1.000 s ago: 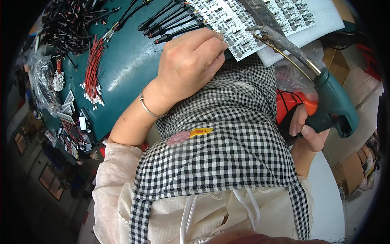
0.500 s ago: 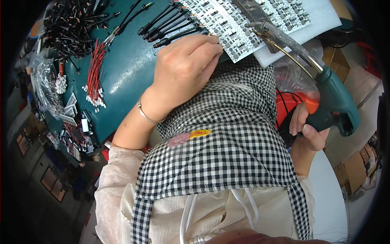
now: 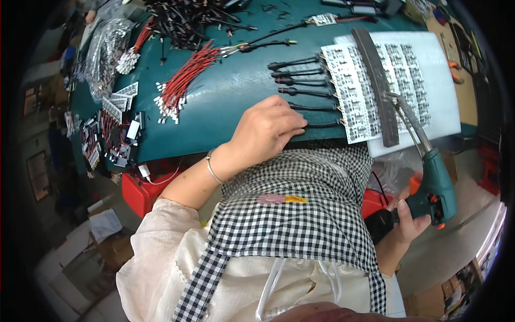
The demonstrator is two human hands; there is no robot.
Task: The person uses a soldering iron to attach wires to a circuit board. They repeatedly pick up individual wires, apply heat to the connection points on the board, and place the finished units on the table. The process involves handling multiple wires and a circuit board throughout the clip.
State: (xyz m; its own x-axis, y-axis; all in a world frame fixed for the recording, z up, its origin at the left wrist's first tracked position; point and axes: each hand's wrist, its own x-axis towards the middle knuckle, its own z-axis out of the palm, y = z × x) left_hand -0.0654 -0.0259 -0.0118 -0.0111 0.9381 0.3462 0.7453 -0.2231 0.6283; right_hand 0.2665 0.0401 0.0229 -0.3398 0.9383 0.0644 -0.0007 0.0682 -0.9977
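My left hand [image 3: 274, 127] pinches the free end of a black cable [image 3: 324, 125] at the near left edge of a white circuit board panel [image 3: 354, 110]. Several more black cables [image 3: 306, 91] lie in a row along that edge, their coloured wire ends meeting the board. My right hand [image 3: 412, 221] is closed round a green pistol-grip soldering gun [image 3: 439, 182] with orange parts. The gun's metal barrel slants up to a dark metal bar [image 3: 375, 80] lying across the panel. Its tip is by the bar; whether it touches the board I cannot tell.
White foam [image 3: 448, 102] lies beneath the panel. Red wires with white connectors [image 3: 188, 78] and a heap of black cables [image 3: 188, 21] lie on the green table [image 3: 230, 70]. Small boards [image 3: 120, 102] and a plastic bag [image 3: 107, 56] are at its left.
The view has shifted, showing more of the table. My left hand is now farther left of the panel edge, with the cable visible between. The soldering gun stays in my right hand.
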